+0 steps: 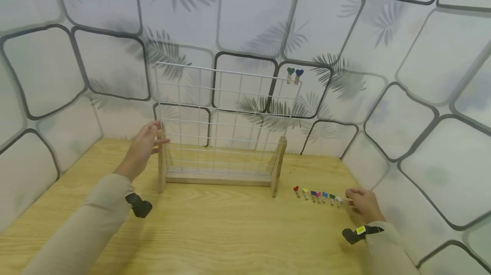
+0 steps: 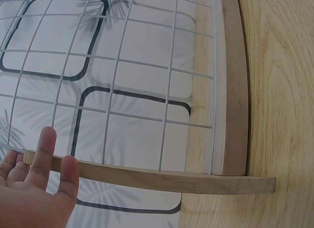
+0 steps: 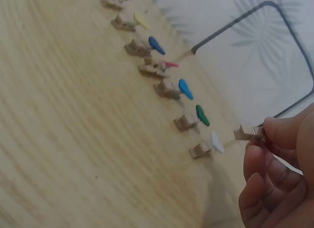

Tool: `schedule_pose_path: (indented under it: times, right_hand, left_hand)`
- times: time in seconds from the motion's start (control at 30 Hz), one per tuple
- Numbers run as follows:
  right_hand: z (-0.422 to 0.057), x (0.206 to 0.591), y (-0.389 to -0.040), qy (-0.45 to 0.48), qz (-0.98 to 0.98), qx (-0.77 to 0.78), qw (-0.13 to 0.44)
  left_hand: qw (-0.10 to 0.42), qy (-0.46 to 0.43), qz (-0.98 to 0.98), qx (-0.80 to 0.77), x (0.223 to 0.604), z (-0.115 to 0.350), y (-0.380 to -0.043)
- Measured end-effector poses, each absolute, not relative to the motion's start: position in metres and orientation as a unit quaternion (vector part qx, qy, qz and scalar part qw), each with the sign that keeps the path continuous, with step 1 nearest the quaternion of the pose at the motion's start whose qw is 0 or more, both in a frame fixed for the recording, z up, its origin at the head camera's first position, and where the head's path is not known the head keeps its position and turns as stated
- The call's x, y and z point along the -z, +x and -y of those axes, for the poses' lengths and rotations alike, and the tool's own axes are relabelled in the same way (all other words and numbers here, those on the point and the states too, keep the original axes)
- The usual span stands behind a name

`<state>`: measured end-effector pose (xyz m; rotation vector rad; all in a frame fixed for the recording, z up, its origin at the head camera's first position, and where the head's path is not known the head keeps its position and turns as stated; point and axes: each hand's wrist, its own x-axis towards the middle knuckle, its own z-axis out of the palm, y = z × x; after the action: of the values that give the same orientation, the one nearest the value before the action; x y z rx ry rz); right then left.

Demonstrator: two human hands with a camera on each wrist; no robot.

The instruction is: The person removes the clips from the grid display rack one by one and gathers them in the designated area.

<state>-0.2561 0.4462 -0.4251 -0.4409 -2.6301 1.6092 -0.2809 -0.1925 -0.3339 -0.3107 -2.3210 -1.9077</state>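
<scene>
My left hand (image 1: 139, 150) holds the top of the rack's left wooden post (image 1: 163, 168), its fingers on both sides of the wood in the left wrist view. A white wire grid rack (image 1: 226, 123) stands upright between two such posts. Between thumb and finger, my right hand (image 1: 364, 204) pinches a small wooden clothespin (image 3: 247, 133), whose far end is hidden by the fingers. Beside it lies a slanting row of heart-topped clothespins, from a white one (image 3: 201, 149) and a green one (image 3: 187, 122) to a red one (image 1: 296, 190).
Two clothespins, one with a green heart (image 1: 290, 74) and one with a blue heart (image 1: 298, 75), are clipped to the grid's top wire at the right. The wooden table (image 1: 215, 232) meets patterned walls (image 1: 433, 147) at the back and sides.
</scene>
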Motion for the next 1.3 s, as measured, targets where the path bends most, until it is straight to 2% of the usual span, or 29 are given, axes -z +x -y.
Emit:
schedule_pose_path:
  times: [0.33,0.73,1.0,1.3]
  right_hand:
    - [-0.452,0.448,-0.259,-0.177,0.859,-0.481,0.020]
    - [-0.451,0.444,-0.254,-0.173,0.878,-0.446,0.016]
    - [-0.430,0.400,-0.264,-0.135,0.836,-0.531,0.021]
    - [-0.382,0.309,-0.276,-0.008,0.717,-0.697,0.019]
  left_hand:
    - [0.065,-0.106,0.770,0.625,0.335,0.192,-0.282]
    - [0.066,-0.104,0.768,0.628,0.334,0.190,-0.282]
    - [0.066,-0.101,0.769,0.628,0.333,0.195,-0.277]
    - [0.068,-0.099,0.757,0.643,0.336,0.193,-0.283]
